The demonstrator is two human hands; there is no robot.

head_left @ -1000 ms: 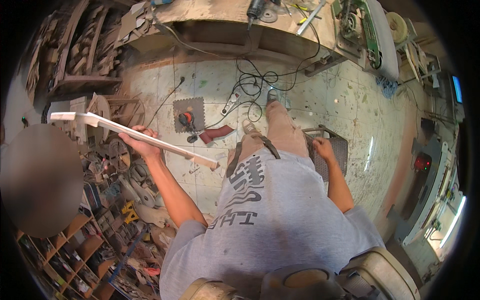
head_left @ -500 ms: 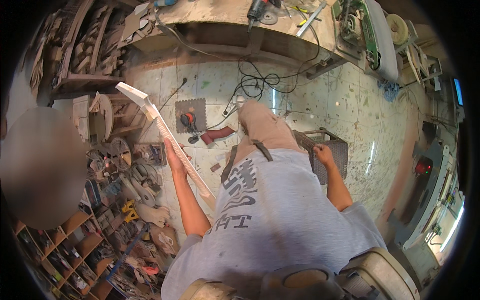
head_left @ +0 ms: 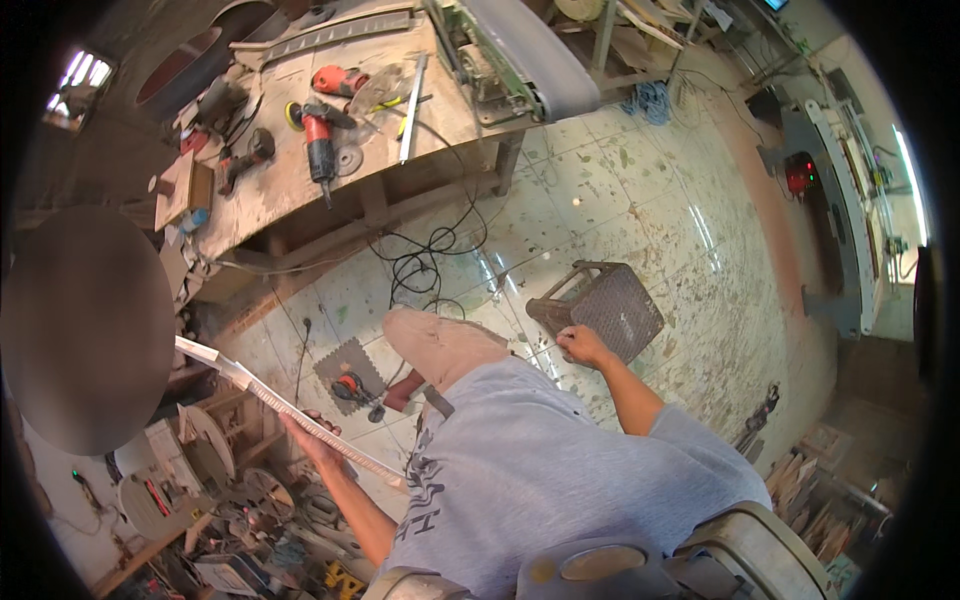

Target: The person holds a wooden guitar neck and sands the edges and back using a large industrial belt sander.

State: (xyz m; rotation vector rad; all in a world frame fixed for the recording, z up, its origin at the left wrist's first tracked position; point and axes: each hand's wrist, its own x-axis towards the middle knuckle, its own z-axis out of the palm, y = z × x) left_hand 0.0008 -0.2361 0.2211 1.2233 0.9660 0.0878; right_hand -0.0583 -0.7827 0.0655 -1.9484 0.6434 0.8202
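Note:
My left hand (head_left: 318, 440) is wrapped round a long pale wooden guitar neck (head_left: 290, 408), with slotted crosswise lines along it. The neck slants from beside my waist up to the far left, where its wider end lies. Out to the right, my right hand (head_left: 585, 346) has its fingers curled in, apart from the neck. Whether anything small sits in those fingers I cannot make out. Just beyond this hand stands a dark brown woven-pattern stool (head_left: 618, 308).
A workbench (head_left: 265, 200) at the far left bears a red angle grinder (head_left: 318, 140), a drill (head_left: 245, 160) and a metal ruler (head_left: 413, 110). Beside them is a belt sander (head_left: 535, 60). Black cable (head_left: 430, 260) coils on the floor near an orange sander (head_left: 350, 387) on a mat.
My view has swung to the right, with my body turning too, and more of the bench top shows. The guitar neck stays in my left hand. My right hand remains curled near the stool.

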